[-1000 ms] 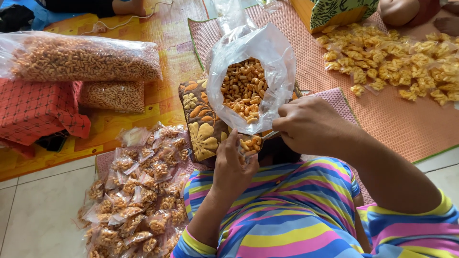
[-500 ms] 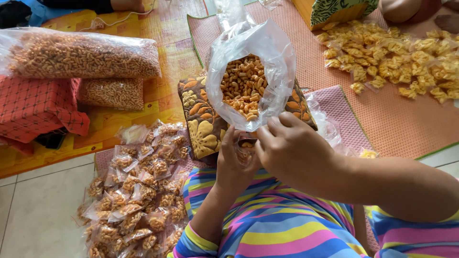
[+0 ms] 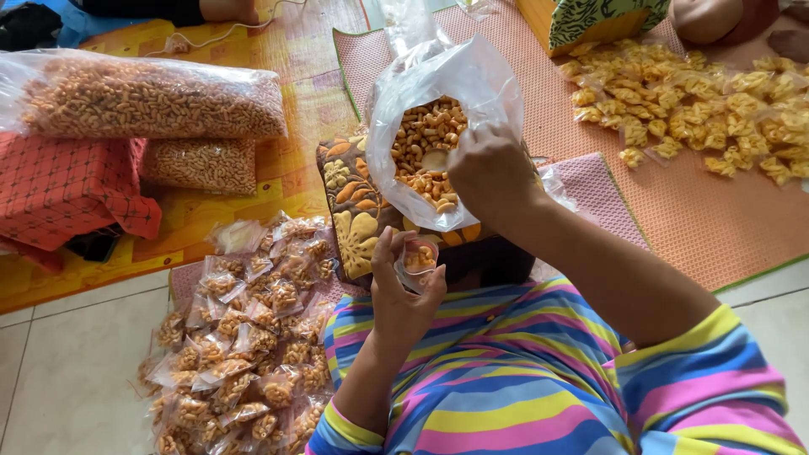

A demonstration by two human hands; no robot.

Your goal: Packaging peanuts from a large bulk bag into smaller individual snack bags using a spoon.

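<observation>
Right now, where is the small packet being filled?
In the head view, the small packet sits in the left hand, just below the big open snack bag that the right hand reaches into.

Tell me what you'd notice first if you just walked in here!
A big clear bag of orange snacks stands open in the middle, the right hand at its mouth. Below it the left hand holds a small packet. A pile of filled packets lies lower left.

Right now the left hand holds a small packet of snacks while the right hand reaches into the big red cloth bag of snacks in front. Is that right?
Not quite. The head view shows the right hand reaching into a big clear plastic bag of snacks, not a red cloth one. The rest holds: the left hand holds a small packet of snacks.
</observation>
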